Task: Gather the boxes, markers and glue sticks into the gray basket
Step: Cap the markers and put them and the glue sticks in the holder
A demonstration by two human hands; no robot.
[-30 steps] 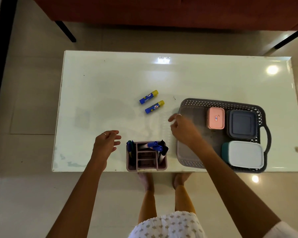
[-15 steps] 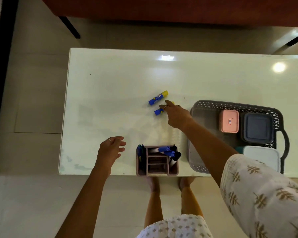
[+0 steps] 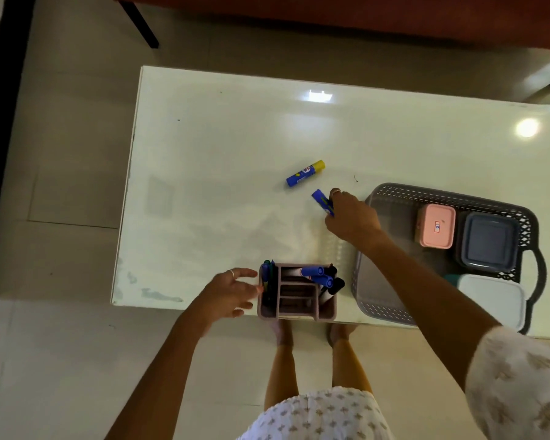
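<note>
My right hand grips a blue glue stick just left of the gray basket. A second blue glue stick with a yellow cap lies on the table a little further away. The basket holds a pink box, a dark gray box and a white box. Several markers stand in a pink organizer at the table's near edge. My left hand is open, its fingers touching the organizer's left side.
The white table has its near edge right by my legs. A red sofa with dark legs stands beyond the table's far side. The floor is pale tile.
My right hand closed on the nearer glue stick and turned it. My left hand moved right, up to the organizer.
</note>
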